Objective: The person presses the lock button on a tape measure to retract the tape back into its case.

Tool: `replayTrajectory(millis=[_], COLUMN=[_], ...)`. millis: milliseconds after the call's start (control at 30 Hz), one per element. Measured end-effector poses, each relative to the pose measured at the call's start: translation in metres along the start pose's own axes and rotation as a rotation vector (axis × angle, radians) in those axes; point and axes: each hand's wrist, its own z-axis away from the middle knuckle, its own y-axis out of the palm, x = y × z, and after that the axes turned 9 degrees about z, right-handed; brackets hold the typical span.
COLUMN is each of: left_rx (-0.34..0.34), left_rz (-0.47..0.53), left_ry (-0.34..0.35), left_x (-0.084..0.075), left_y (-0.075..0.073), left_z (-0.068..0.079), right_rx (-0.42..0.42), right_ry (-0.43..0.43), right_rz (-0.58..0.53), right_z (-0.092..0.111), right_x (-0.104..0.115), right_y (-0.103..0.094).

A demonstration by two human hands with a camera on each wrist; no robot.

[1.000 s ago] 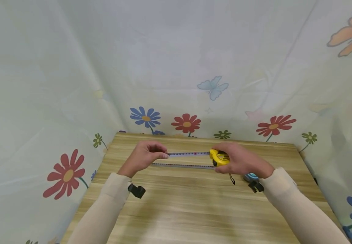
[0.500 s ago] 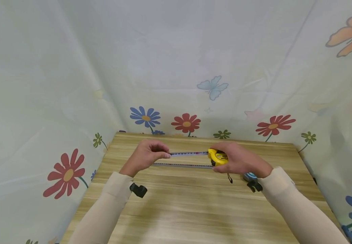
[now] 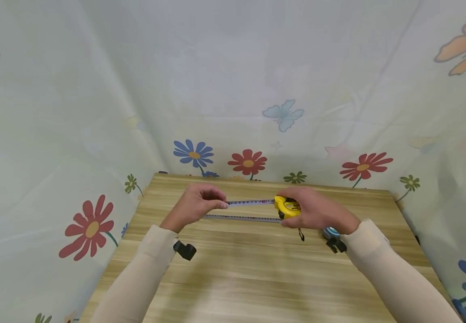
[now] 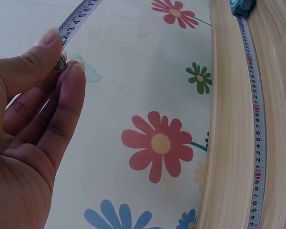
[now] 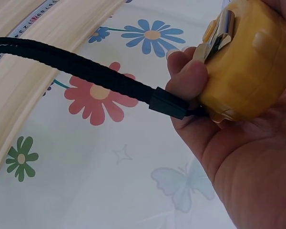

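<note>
My right hand (image 3: 322,211) grips the case of a yellow tape measure (image 3: 286,207) above the table. A metal belt clip (image 5: 224,28) and a black wrist strap (image 5: 95,69) show on that case in the right wrist view. Between my hands runs its blade (image 3: 251,202), tilted slightly. My left hand (image 3: 194,204) pinches the blade's hooked end between thumb and fingertips; little of the hook shows in the left wrist view. A second tape measure (image 3: 331,233), blue and black, lies on the table partly behind my right wrist. Its pulled-out blade (image 4: 256,119) stretches leftward along the wood.
The wooden table (image 3: 253,278) ends at the back against a pale curtain (image 3: 225,80) printed with flowers and butterflies. More curtain hangs on the left and right sides. Black cameras sit at both wrists.
My left hand has moved slightly right and my right hand slightly left. The yellow tape's exposed blade is a little shorter. The second tape measure still lies on the table.
</note>
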Motion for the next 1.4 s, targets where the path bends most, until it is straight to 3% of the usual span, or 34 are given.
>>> replayTrajectory(millis=[400, 733, 1400], left_rx=[0.012, -0.006, 0.005], left_rz=[0.015, 0.005, 0.009], left_ry=[0.029, 0.004, 0.021], left_x=[0.003, 0.002, -0.002], left_y=[0.006, 0.008, 0.013], left_z=[0.0, 0.001, -0.004], right_rx=[0.003, 0.001, -0.019], right_ry=[-0.03, -0.031, -0.048], right_rz=[0.003, 0.009, -0.015], right_z=[-0.002, -0.005, -0.005], right_x=[0.005, 0.007, 0.003], right_y=[0.0, 0.001, 0.007])
